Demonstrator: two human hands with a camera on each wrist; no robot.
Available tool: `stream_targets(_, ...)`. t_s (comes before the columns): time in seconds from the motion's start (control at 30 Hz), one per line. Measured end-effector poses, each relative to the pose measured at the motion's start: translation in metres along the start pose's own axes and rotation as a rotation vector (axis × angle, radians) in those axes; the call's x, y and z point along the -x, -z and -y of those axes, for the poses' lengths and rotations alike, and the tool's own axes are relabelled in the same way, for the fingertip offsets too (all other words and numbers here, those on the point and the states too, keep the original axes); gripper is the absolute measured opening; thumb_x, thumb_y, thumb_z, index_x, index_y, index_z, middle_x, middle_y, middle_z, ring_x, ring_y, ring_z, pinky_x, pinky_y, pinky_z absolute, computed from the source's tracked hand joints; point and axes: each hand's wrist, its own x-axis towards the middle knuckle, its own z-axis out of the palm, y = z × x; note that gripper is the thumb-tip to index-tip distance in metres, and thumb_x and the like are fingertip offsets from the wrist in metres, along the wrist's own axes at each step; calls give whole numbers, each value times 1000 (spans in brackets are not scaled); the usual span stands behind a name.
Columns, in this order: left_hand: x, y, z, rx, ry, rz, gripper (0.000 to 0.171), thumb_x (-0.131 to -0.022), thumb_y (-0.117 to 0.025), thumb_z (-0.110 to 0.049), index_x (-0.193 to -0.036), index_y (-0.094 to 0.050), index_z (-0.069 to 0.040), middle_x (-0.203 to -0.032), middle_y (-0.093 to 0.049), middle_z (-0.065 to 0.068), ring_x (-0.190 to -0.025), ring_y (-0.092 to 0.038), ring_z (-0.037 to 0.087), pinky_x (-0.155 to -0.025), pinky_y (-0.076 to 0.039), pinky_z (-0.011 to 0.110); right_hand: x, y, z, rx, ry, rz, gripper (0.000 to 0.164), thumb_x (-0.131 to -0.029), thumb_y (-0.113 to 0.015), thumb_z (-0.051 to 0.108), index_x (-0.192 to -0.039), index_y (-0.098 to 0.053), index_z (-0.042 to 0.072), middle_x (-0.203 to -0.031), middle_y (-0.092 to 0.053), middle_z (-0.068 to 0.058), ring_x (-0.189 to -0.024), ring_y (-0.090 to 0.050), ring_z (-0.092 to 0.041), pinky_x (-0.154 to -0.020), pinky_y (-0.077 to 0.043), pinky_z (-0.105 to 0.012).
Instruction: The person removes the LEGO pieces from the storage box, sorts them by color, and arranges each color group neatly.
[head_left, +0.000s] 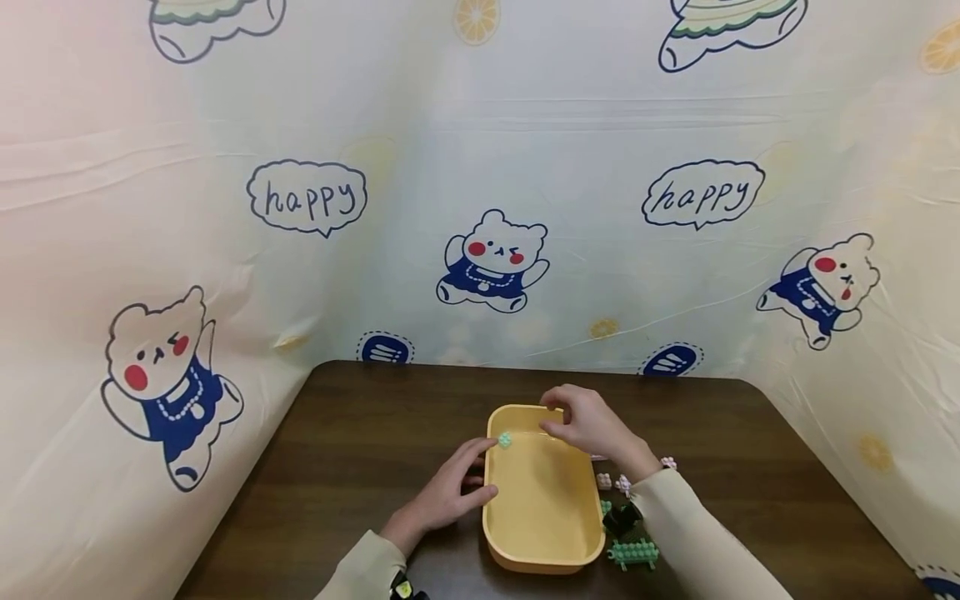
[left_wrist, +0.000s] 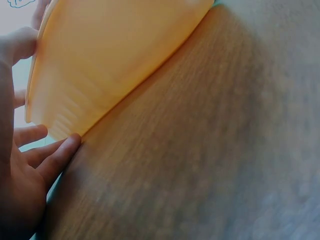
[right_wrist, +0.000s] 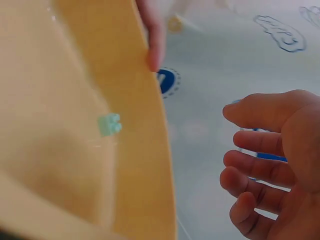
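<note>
A yellow rectangular box [head_left: 543, 492] with a raised rim stands on the table. One small mint-green toy piece [head_left: 505, 439] lies inside its far left corner; the right wrist view shows this piece [right_wrist: 108, 125] with little knobs. My left hand [head_left: 450, 492] rests along the box's left side, with its index fingertip and thumb at the rim. In the left wrist view, fingers [left_wrist: 62, 152] touch the outer wall low down. Over the far right corner hovers my right hand [head_left: 588, 423], fingers loosely bent with nothing between them; the right wrist view shows its separated fingers [right_wrist: 260, 170].
Right of the box lie a green knobbed piece [head_left: 633, 552], a dark object [head_left: 621, 520] and several small pale pink pieces [head_left: 624, 484], partly under my right forearm. The brown table [head_left: 360, 433] meets a printed cloth [head_left: 405, 275] behind and on both sides.
</note>
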Motion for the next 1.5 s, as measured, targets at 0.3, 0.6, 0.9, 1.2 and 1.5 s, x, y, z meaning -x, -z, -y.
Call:
stream_targets(0.3, -1, 0, -2, -14, -13, -8, 64, -94, -63, -19, -149, -32, -28, -151, -33, 4, -123, -53, 27, -92, -53, 26, -27, -21, 0, 15, 51, 74, 23, -86, -74, 22, -103, -71, 8, -97, -69, -2, -82, -63, -19, -72, -54, -28)
stream_targets(0.6, -1, 1, 1, -14, -67, -11, 64, -94, -63, -16, -150, -32, -19, -150, -34, 10, -122, -54, 33, -91, -54, 28, -50, -47, 2, 59, 84, 187, 19, -87, -70, 22, -102, -74, 10, -97, -73, -2, -87, -68, -19, -74, -55, -30)
stream_targets(0.9, -2, 1, 1, -8, -51, 10, 65, -94, -63, -16, -151, -32, -14, -150, -34, 7, -122, -55, 31, -92, -53, 27, -55, -69, -2, 102, 97, 335, 26, -87, -70, 20, -112, -72, 16, -108, -72, 2, -98, -67, -16, -83, -55, -33)
stream_targets(1.2, 0, 0, 1, -3, -65, 3, 63, -94, -63, -14, -149, -33, -9, -149, -35, 10, -121, -55, 34, -91, -54, 28, -50, -77, -3, 108, 71, 362, 23, -86, -73, 21, -109, -72, 22, -104, -70, 8, -92, -63, -10, -90, -52, -38)
stream_targets(1.5, -1, 0, 2, -10, -72, 4, 63, -95, -62, -14, -149, -33, -7, -148, -36, 11, -120, -55, 34, -91, -54, 27, -51, -81, -6, 146, 78, 373, 14, -85, -75, 20, -98, -70, 25, -90, -66, 11, -76, -57, -4, -69, -50, -22)
